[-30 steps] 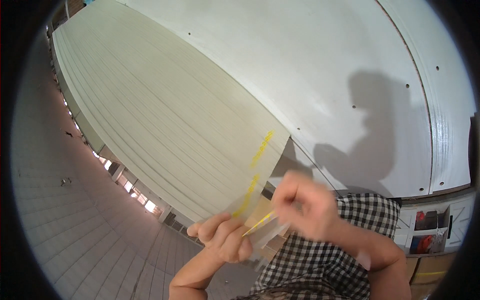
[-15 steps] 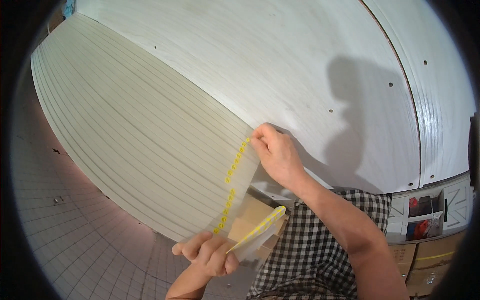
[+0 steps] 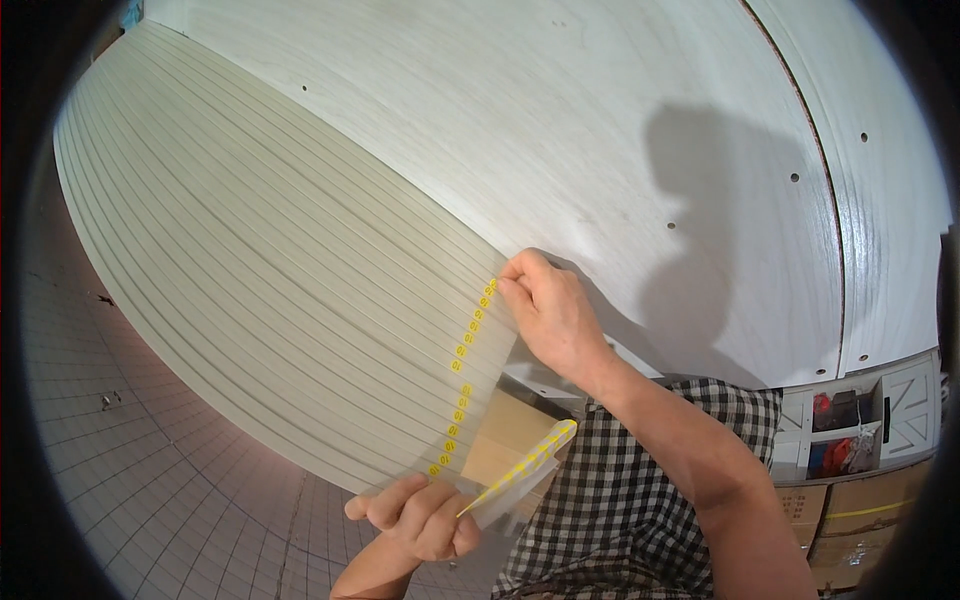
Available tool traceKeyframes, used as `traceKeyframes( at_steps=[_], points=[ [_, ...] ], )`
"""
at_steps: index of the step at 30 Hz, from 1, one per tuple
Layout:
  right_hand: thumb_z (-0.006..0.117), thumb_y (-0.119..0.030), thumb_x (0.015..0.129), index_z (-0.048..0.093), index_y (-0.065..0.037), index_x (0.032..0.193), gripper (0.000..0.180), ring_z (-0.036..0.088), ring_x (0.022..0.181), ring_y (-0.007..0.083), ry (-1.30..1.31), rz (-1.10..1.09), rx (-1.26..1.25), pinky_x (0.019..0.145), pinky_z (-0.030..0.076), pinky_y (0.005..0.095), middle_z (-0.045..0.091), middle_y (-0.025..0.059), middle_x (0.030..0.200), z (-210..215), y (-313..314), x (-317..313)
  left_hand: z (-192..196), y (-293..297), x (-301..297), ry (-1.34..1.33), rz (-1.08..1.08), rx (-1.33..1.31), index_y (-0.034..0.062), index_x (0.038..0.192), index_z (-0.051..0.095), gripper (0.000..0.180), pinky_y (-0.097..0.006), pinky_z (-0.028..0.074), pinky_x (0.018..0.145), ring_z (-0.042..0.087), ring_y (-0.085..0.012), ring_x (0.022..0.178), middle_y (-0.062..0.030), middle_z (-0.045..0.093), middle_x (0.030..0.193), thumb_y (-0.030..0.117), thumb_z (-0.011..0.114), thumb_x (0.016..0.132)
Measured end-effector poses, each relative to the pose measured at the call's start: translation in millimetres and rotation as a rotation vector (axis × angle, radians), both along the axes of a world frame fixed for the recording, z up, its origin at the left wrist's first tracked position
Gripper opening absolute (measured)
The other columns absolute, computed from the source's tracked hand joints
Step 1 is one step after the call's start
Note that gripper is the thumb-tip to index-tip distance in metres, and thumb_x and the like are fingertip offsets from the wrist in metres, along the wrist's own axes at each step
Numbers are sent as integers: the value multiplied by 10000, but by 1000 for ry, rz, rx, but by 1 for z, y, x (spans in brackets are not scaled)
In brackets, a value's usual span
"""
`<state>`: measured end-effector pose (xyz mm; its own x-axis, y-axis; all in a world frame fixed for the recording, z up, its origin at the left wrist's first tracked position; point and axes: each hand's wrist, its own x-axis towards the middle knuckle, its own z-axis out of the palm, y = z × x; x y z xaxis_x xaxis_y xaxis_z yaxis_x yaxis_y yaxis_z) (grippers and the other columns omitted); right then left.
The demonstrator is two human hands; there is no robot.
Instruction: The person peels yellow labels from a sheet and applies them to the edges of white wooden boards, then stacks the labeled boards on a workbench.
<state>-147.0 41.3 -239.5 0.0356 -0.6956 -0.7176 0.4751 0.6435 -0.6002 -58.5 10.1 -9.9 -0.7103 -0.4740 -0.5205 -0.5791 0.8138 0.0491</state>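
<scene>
Long pale beige strips (image 3: pixel 260 270) lie side by side, their near ends marked by a broken line of small yellow stickers (image 3: pixel 468 335). My right hand (image 3: pixel 555 315) is closed in a pinch at the far end of that line, fingertips against a yellow sticker (image 3: pixel 491 286) on the strip beside the white board. A bent sheet of yellow stickers (image 3: pixel 520 470) with pale backing sticks out from my left hand (image 3: pixel 418 515). That hand is closed around the sheet, its fingers curled near the strips' lower corner.
A large whitish wood-grain board (image 3: pixel 480 110) with small holes spreads beyond the strips. Below their ends stands a cardboard box (image 3: pixel 510 430). At right are a white shelf unit (image 3: pixel 800 445) and cardboard boxes (image 3: pixel 865 510). Tiled floor (image 3: pixel 190 470) lies at left.
The view has shifted slightly. My right hand stays pinched at the same end of the sticker line, and my left hand still grips the sheet, a touch lower in the view.
</scene>
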Motion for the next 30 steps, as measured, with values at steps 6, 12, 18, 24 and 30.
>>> traceKeyframes(
  at_steps=[6, 12, 18, 24, 30],
  points=[
    [526, -64, 875, 518, 27, 866, 91, 578, 542, 231, 99, -62, -50, 513, 432, 336, 608, 136, 645, -1, 2, 8, 1, 1, 0, -13, 0, -3, 182, 702, 531, 75, -382, 267, 763, 476, -201, 855, 48, 552, 704, 236, 492, 735],
    [561, -81, 857, 514, 8, 843, 102, 602, 608, 342, 47, -7, -9, 579, 469, 420, 602, 159, 630, 1, 1, 1, 2, 3, -2, -24, 3, 7, 168, 694, 534, 85, -383, 273, 765, 476, -205, 845, 38, 553, 699, 234, 492, 726],
    [576, -90, 847, 527, -9, 850, 95, 599, 580, 319, 205, -26, -58, 550, 469, 401, 594, 153, 610, -3, 5, 4, -1, 4, -6, -46, -9, -5, 135, 684, 537, 74, -389, 273, 772, 485, -214, 842, 24, 570, 696, 203, 507, 677],
    [549, -64, 830, 570, -71, 1176, 347, 595, 574, 299, 465, -102, -208, 512, 460, 370, 596, 138, 642, 3, 36, 9, -5, 6, -5, -21, 15, -29, 117, 653, 538, 85, -393, 271, 779, 495, -223, 827, 11, 570, 673, 193, 503, 662],
    [494, -7, 800, 521, -117, 1269, 482, 564, 536, 295, 345, 188, -216, 512, 446, 389, 568, 149, 627, 7, 44, 7, -9, 7, -2, 44, 26, -69, 101, 629, 538, 115, -386, 277, 780, 499, -235, 819, -13, 573, 672, 203, 503, 670]
  ],
)
